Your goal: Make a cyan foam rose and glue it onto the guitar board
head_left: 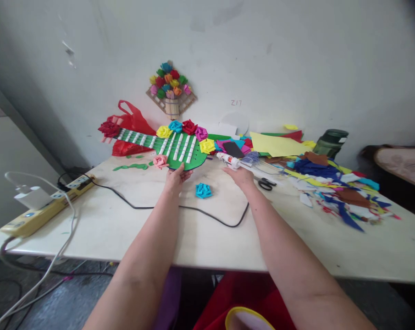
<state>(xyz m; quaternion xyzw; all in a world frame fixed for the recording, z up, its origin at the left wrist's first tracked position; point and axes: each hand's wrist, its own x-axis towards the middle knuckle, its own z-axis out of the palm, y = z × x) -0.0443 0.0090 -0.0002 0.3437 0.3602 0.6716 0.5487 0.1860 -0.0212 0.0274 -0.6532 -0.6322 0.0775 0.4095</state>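
One green guitar-shaped craft (173,153), strung with white lines and trimmed with bright paper flowers, occupies the far left of a pale surface (221,250) in the head view. At its near edge, the left hand (179,175) grips the green body, thumb on top and the other fingers partly hidden. To the right, the right hand (240,176) grasps a white glue gun (229,160), its fingers largely out of sight beneath it.

A blue paper flower (203,190) lies between the forearms, apart from both hands, while a pink flower (160,161) sits beside the craft's left side. Green paper leaves (135,166) lie farther left, near a red plastic bag (136,120). A black cord (135,207) runs from a yellowish power strip (44,215) at near left, passing behind the left forearm toward the right one.

Black-handled scissors (266,184) rest just right of the right hand, and colored paper scraps (353,198) spread across the far right, near a dark green bottle (331,144).
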